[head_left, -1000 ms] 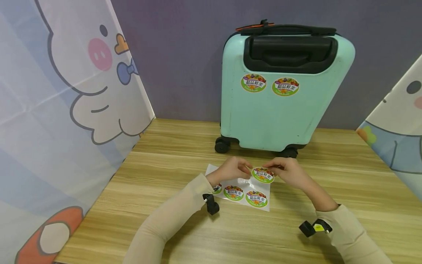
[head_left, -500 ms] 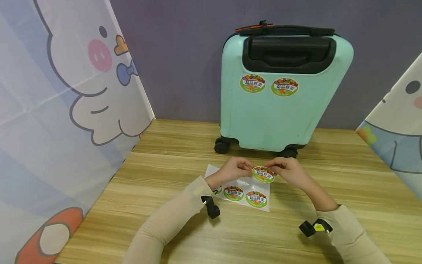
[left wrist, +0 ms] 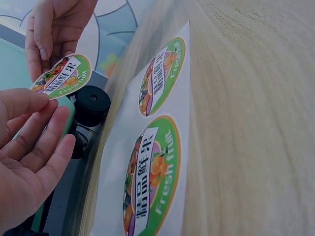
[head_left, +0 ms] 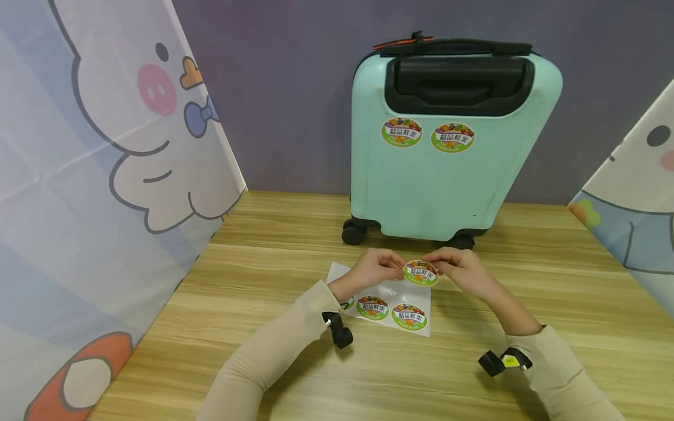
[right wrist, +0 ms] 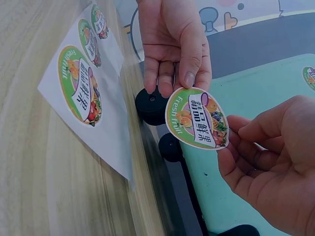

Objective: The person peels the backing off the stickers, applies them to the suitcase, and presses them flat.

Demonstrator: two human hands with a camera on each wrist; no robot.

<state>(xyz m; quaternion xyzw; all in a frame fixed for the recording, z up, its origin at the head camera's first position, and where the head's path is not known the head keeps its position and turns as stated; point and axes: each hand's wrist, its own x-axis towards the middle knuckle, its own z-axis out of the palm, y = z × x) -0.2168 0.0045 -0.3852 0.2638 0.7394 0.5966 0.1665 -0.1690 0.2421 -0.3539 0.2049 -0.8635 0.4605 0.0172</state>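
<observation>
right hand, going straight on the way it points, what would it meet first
Probably the left hand, at the opposite edge of the sticker the right hand holds, though depth is unclear.

head view pretty bright, soft shadows on table (head_left: 400,380), some glare on sheet (head_left: 388,291), wrist views dimmer, kinda bluish

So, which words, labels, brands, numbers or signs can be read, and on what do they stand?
"精品鲜果": held sticker, sheet stickers, suitcase stickers.
"Fresh fruit": on all of these.
Yellow tag: any marking too small to read.
</observation>
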